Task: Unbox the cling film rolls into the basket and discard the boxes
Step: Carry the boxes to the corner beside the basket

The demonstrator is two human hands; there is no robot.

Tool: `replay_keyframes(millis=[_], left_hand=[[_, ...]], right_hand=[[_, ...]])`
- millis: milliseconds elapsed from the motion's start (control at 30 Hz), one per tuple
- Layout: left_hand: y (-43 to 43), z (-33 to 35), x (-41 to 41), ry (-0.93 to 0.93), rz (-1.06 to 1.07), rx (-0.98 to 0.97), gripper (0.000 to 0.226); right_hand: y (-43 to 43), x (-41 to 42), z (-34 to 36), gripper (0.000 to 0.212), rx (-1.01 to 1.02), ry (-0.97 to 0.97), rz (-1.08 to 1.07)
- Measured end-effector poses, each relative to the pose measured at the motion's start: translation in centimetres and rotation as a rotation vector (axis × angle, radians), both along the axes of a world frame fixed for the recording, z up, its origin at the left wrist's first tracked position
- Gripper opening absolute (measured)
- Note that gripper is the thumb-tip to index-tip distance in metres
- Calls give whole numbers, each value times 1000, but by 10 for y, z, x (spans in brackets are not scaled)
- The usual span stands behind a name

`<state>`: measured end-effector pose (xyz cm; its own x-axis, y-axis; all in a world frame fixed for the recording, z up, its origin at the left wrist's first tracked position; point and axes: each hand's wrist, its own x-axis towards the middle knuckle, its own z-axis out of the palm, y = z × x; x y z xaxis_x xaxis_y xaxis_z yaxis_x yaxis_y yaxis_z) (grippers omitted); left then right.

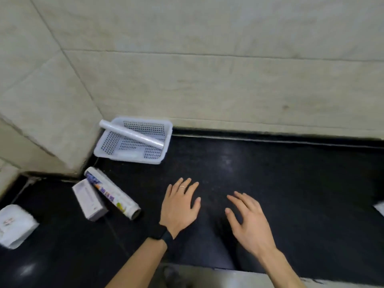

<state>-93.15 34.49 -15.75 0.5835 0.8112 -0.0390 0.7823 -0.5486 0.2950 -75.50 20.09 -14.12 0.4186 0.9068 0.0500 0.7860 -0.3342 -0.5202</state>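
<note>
Head view: a black surface (270, 173) runs below a tiled wall (207, 80). A white perforated basket (108, 151) sits in the corner at centre left, touching the wall. One clear roll (131, 134) lies slantwise in it, its upper-left end propped on the rim. A pale shape lower in the basket is too blurred to name.

Below the basket, at lower left, a white box (89, 199) lies on the surface. Touching its right side is a printed pack (112, 194) with a dark open end; whether it is a box or a wrapped roll I cannot tell. A white packet (14, 225) lies at the far left edge, and a white scrap (379, 208) shows at the right edge.

Both hands are low in the centre, palms down, fingers spread and straight, holding nothing. The left hand (179, 206), with a ring and a black wristband (161, 232), is just right of the pack. The right hand (249, 223) is beside it, apart.
</note>
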Motion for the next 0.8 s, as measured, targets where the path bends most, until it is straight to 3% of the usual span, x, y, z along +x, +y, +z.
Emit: replay_keyframes(millis=[200, 400, 800], left_hand=[[-105, 10, 139, 46, -262, 57, 55], [-188, 22, 255, -1, -464, 52, 52], [-252, -46, 434, 96, -605, -97, 58]], right_hand=[[-142, 114, 6, 39, 15, -109, -262], [-249, 196, 10, 41, -32, -95, -492], [-310, 365, -27, 63, -262, -55, -658]])
